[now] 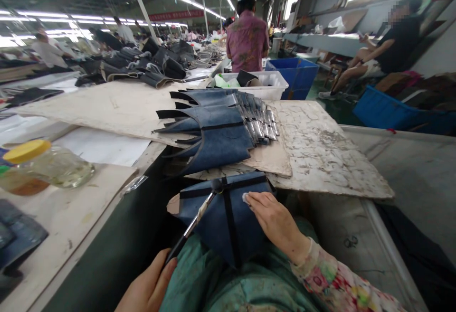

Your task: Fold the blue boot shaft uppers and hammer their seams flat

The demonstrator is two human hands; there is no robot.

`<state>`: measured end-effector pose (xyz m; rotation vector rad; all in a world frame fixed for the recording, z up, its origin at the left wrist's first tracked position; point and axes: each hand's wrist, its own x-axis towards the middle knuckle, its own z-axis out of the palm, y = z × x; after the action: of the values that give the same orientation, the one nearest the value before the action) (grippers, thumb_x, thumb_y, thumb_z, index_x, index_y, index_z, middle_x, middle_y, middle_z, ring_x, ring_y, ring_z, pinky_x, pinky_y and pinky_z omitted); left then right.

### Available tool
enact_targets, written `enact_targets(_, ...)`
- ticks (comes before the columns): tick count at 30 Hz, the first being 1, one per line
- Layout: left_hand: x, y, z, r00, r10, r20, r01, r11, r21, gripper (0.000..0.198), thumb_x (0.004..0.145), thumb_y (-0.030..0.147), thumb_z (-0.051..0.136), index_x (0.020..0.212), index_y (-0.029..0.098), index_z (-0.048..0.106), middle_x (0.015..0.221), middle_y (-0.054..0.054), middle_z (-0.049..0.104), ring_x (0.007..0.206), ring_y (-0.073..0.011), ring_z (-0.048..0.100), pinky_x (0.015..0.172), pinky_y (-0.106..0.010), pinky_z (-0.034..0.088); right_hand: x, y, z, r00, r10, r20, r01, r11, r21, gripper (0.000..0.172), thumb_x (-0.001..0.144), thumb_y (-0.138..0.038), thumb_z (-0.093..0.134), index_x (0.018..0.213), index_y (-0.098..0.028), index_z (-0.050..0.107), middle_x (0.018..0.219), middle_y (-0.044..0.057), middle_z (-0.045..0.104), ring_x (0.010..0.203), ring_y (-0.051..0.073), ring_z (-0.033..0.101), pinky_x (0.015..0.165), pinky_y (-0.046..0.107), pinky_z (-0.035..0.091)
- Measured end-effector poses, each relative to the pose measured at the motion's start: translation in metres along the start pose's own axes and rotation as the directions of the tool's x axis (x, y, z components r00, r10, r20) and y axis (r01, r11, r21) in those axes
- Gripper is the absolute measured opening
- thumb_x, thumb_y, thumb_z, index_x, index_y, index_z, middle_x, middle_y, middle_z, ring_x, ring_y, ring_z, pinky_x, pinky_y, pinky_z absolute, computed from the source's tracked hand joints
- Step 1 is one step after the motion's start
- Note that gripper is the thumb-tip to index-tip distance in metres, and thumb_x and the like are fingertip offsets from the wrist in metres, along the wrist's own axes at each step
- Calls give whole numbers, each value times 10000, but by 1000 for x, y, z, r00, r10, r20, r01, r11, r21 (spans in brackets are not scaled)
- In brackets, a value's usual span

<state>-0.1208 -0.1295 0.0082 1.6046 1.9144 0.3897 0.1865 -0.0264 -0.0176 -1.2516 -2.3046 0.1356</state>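
Note:
A dark blue shoe-upper piece with black strips lies on my lap over a green apron. My right hand lies flat on its upper right part, fingers stretched out and pressing it down. Lower left, my left hand is closed round the handle of a thin brush. The brush tip touches the piece's top edge where the black strips cross. Just beyond, a fanned stack of similar blue pieces rests on a worn board.
A glass jar with a yellow lid stands on the table at left. White bin and blue crates sit behind the board. A person in a patterned shirt stands ahead; another person sits at right.

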Motion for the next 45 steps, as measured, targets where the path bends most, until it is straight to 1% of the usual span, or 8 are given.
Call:
enact_targets(4, 7, 4, 2, 998, 14, -58, -15, 1000, -16, 406, 865, 517, 340, 1098, 243, 529, 1008, -24, 702, 919, -193, 666, 779, -240, 520, 0, 0, -1, 1000, 5, -12, -5, 1000, -9, 324, 919, -156, 418, 1208, -169, 566, 1141, 81, 617, 1038, 193, 545, 904, 358, 504)
enact_targets(8, 13, 7, 2, 998, 4, 64, -6, 1000, 27, 379, 869, 503, 345, 1057, 247, 552, 997, -21, 709, 937, -188, 664, 797, -223, 510, 1, 0, -1, 1000, -10, -29, 10, 1000, -6, 323, 918, -150, 411, 1199, -175, 569, 1115, 83, 624, 1024, 190, 555, 888, 355, 514)
enact_targets(13, 14, 13, 2, 1000, 21, 8, -21, 999, 26, 419, 864, 518, 337, 1131, 251, 518, 1068, -22, 689, 985, -193, 648, 828, -235, 501, 1, 1, 0, 999, -6, -36, 6, 1000, 4, 325, 917, -153, 416, 1203, -173, 567, 1132, 80, 618, 1029, 197, 551, 883, 357, 518)
enact_targets(17, 18, 15, 4, 996, 6, 91, -12, 998, 65, 398, 862, 511, 344, 1078, 247, 549, 1017, -31, 704, 948, -210, 662, 792, -254, 515, 1, 0, -1, 999, 2, -33, -3, 1000, -6, 330, 911, -141, 422, 1206, -173, 564, 1126, 78, 620, 1025, 201, 553, 878, 355, 517)
enact_targets(22, 21, 17, 4, 1000, 19, 4, -19, 1000, 7, 453, 861, 540, 316, 1162, 254, 497, 1064, -27, 687, 962, -200, 651, 811, -258, 504, -1, -1, -3, 999, -5, -34, 5, 1000, -6, 337, 916, -133, 404, 1210, -175, 562, 1134, 81, 617, 1018, 192, 553, 888, 358, 511)
enact_targets(26, 20, 20, 7, 995, -7, 99, 4, 999, 36, 428, 850, 535, 346, 1098, 248, 544, 1008, -31, 702, 950, -212, 656, 821, -274, 502, -2, -1, -4, 999, 5, -41, -5, 1000, -2, 336, 914, -125, 396, 1202, -154, 567, 1126, 87, 619, 1019, 197, 552, 891, 359, 511)
enact_targets(41, 43, 100, 25, 973, 156, 170, -177, 977, 120, 372, 905, 445, 290, 1108, 237, 522, 984, -61, 685, 901, -215, 653, 738, -280, 466, -11, -2, 3, 998, 25, -58, -28, 998, -54, 358, 900, -114, 406, 1223, -151, 556, 1164, 89, 606, 1065, 209, 543, 921, 366, 498)
enact_targets(45, 41, 101, 23, 970, 143, 198, -173, 974, 147, 350, 909, 431, 294, 1039, 236, 553, 895, -50, 693, 834, -215, 663, 711, -287, 473, -12, 3, 3, 998, 13, -64, -16, 999, -42, 348, 908, -142, 401, 1213, -176, 565, 1151, 84, 611, 1059, 206, 552, 914, 366, 504)
